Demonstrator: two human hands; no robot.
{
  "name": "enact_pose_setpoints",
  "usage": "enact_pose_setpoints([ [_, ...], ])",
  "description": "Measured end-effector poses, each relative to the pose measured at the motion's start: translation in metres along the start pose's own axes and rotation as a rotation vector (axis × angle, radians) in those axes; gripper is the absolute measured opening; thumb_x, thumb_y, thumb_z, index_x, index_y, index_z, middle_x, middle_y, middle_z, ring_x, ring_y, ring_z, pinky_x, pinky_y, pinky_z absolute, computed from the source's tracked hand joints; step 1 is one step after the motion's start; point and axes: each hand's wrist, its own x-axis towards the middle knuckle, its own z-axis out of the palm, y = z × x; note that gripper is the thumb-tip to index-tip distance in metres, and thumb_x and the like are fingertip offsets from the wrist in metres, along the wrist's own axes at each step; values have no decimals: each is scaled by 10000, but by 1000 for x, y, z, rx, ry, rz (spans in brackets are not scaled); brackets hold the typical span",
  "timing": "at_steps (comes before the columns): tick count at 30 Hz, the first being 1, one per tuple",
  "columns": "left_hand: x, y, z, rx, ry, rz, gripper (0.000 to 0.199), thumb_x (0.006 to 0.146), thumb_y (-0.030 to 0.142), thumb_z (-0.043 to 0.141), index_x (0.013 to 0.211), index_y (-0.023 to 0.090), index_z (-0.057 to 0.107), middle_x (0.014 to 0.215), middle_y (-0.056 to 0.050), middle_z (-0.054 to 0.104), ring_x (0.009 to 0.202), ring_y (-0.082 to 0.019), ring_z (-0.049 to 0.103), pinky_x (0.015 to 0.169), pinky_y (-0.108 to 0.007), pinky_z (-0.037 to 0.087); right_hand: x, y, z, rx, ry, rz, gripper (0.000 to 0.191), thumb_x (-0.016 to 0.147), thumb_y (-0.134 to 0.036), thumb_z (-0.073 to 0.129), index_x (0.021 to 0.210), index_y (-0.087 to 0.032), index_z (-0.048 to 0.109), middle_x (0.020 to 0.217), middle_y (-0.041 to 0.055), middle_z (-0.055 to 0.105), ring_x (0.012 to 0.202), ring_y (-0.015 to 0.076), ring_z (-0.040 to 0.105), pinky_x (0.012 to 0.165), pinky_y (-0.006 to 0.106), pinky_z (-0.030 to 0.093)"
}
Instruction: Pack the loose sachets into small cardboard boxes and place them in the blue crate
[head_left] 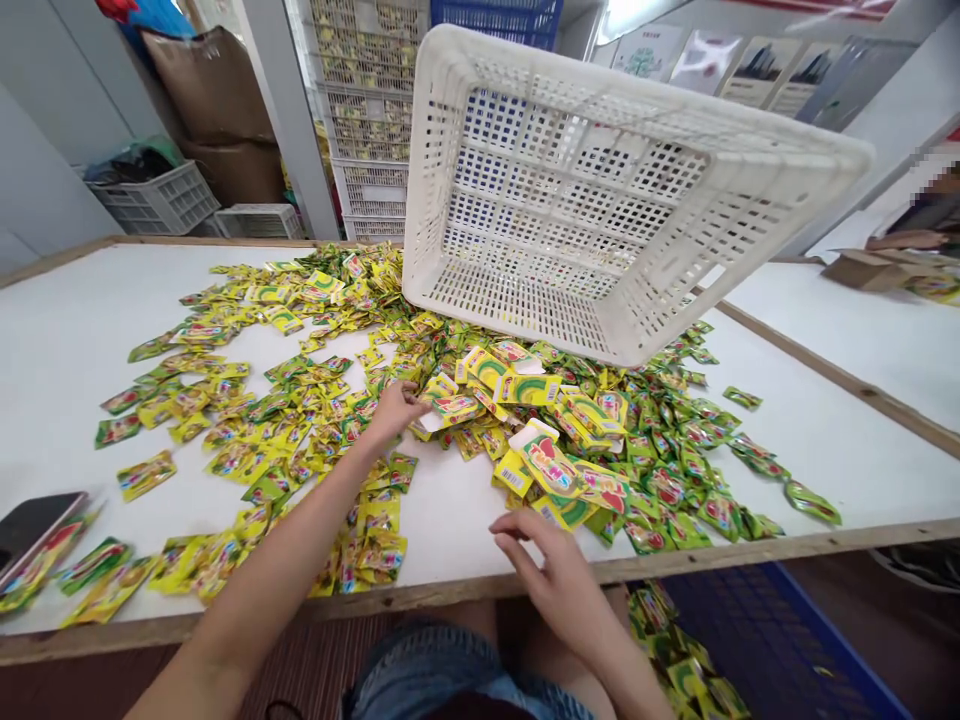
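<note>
Your surface (457, 530), white with a wooden edge strip (420, 600), carries a broad spread of small printed sachets. Yellow sachets (240, 462) are plentiful on the left; green sachets (667, 485) mass on the right, beside a loose heap of flat yellow cartons (551, 465).

Your left hand (397, 412) reaches to the heap's left end, its fingers drawn together against the end of one carton (454, 408); whether they pinch it or only touch it, you cannot tell from this view. The carton lies at the outer side of the heap, which probably makes its end easy to reach without disturbing those behind.

Your right hand (546, 560) is near the front edge, just below the cartons, thumb and forefinger parted, the other fingers loosely curled, with nothing visible in its grasp. Its place by the heap probably leaves it free to meet the left.

The white perforated plastic crate (615, 75) is tilted behind the cartons, its open side towards you and its lower rim over the sachets. That slant appears to keep its mouth facing you; what supports it cannot be made out. The phone (37, 520) lies at the far left, well apart from the cartons, presumably out of your hands' way.
</note>
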Motion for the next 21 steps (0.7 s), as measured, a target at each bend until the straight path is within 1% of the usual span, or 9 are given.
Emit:
enact_pose_setpoints([
  [3, -9, -3, -23, -138, 17, -37, 557, 518, 302, 791, 971, 133, 514, 641, -1, 611, 590, -161, 597, 540, -249, 430, 28, 1, 29, 57, -52, -65, 129, 854, -220, 482, 848, -207, 610, 794, 33, 618, 735, 169, 563, 675, 281, 446],
  [5, -14, -1, -32, -225, 61, -62, 573, 548, 353, 779, 992, 148, 480, 669, 0, 616, 607, -149, 603, 549, -243, 440, 47, 8, 47, 22, -50, -88, 118, 842, -196, 487, 868, -203, 602, 837, 37, 602, 767, 170, 558, 699, 289, 446],
  [7, -16, 1, -35, -302, 112, -85, 555, 587, 402, 754, 985, 158, 454, 695, -3, 616, 609, -133, 601, 552, -236, 443, 69, 16, 64, -81, 12, -102, 146, 818, -175, 513, 940, -200, 591, 968, 71, 573, 918, 208, 538, 798, 339, 433],
  [10, -12, 4, -32, -377, 170, -116, 510, 628, 436, 724, 947, 160, 437, 668, 12, 591, 539, -97, 562, 518, -218, 419, 99, 28, 82, -270, 145, -75, 335, 758, -119, 573, 1086, -185, 551, 1193, 137, 464, 1131, 283, 408, 925, 424, 351],
  [12, -9, 4, -31, -395, 181, -125, 482, 644, 425, 717, 933, 155, 440, 630, 24, 573, 487, -81, 523, 490, -211, 395, 114, 34, 87, -321, 166, -51, 363, 724, -90, 604, 1071, -190, 563, 1190, 142, 468, 1114, 293, 409, 917, 432, 345],
  [13, -7, 4, -32, -394, 178, -126, 473, 644, 407, 721, 931, 150, 447, 621, 24, 571, 475, -77, 512, 481, -208, 386, 119, 37, 88, -320, 158, -47, 318, 717, -89, 614, 1016, -193, 583, 1137, 132, 502, 1076, 286, 433, 900, 426, 355],
  [17, -17, 5, -37, -334, 160, -114, 472, 584, 321, 764, 925, 133, 497, 625, 15, 587, 484, -87, 512, 461, -201, 371, 118, 42, 87, -268, 129, -48, 46, 751, -156, 601, 756, -184, 565, 857, 63, 575, 896, 229, 515, 811, 376, 406],
  [19, -34, 7, -36, -294, 146, -90, 450, 578, 330, 760, 916, 141, 528, 640, 17, 593, 507, -97, 523, 459, -200, 379, 109, 39, 85, -176, 142, -38, 53, 774, -187, 578, 786, -183, 527, 833, 37, 580, 836, 193, 540, 757, 331, 434],
  [21, -59, 9, -29, -263, 72, -75, 400, 592, 362, 743, 882, 146, 571, 669, 3, 609, 539, -116, 544, 469, -214, 409, 97, 32, 82, 60, 184, -17, 159, 774, -204, 576, 902, -189, 484, 859, 21, 587, 801, 162, 561, 718, 292, 452],
])
